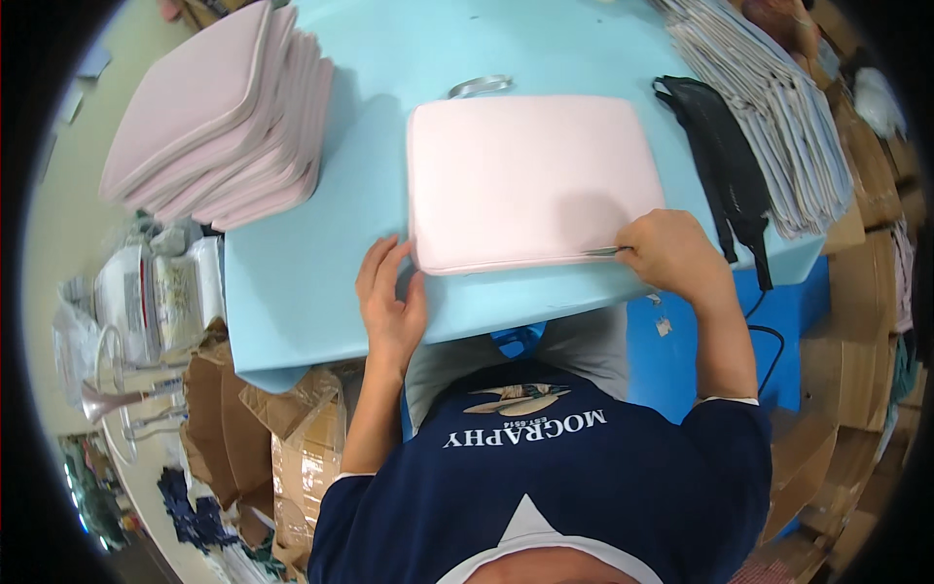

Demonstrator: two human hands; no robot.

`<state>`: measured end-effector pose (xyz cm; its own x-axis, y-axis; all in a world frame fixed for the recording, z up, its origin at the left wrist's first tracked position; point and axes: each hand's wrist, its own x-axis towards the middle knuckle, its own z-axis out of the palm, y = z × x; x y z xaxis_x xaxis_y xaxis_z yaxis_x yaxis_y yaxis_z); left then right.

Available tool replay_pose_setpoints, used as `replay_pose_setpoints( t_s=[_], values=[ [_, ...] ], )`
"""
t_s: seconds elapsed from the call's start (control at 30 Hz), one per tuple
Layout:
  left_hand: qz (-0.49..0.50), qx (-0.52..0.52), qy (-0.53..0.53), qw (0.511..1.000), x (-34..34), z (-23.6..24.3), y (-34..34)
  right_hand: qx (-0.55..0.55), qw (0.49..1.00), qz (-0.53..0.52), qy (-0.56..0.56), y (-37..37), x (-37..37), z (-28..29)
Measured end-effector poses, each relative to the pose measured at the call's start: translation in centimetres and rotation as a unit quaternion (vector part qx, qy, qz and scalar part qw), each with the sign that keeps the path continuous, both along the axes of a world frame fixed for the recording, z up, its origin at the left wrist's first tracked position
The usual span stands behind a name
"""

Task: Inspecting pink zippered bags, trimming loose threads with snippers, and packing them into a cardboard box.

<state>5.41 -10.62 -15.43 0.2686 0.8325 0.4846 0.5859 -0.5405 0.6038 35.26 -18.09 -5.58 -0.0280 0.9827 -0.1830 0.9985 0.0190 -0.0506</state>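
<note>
A pale pink padded sleeve (pixel 525 175), like a laptop case, lies flat on the light blue tabletop in front of me. My right hand (pixel 673 251) is closed around a thin pointed metal tool (pixel 601 252). Its tip rests at the sleeve's near edge, towards the right corner; most of the tool is hidden in my fist, so its exact kind does not show. By the near left corner, my left hand (pixel 391 292) is open with its fingers apart. Its fingertips are beside the sleeve's edge, and it holds nothing.
At the left stands a stack of similar pink sleeves (pixel 209 117). A clear ring-shaped item (pixel 480 86) lies beyond the sleeve. To the right are a long black fabric piece (pixel 715 151) and a pile of flat greyish pieces (pixel 778 127). Cardboard boxes (pixel 306 487) flank the blue-covered table (pixel 292 302).
</note>
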Motion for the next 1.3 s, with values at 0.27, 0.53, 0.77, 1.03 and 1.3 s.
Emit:
replay_pose_setpoints(
  t_s=[0.27,0.53,0.77,1.03,1.3],
  values=[
    [-0.169,0.061,0.154,0.972,7.2,3.7,-1.9,0.143,0.939,-0.261,0.17,-2.6,8.6,-2.8],
    [-0.198,0.09,0.265,0.939,9.4,2.0,0.3,0.244,0.817,-0.294,0.433,-1.4,6.7,-8.0],
    [-0.088,0.19,-0.046,0.977,8.8,8.1,3.6,0.429,0.645,-0.126,0.62,-0.1,4.1,-0.9],
    [-0.158,-0.248,-0.601,0.744,6.8,8.3,6.5,0.344,0.642,-0.241,0.641,0.6,2.6,-6.3],
    [-0.161,-0.352,-0.621,0.681,7.7,1.9,6.9,0.329,0.584,-0.324,0.668,0.5,0.8,-8.7]
  ],
)
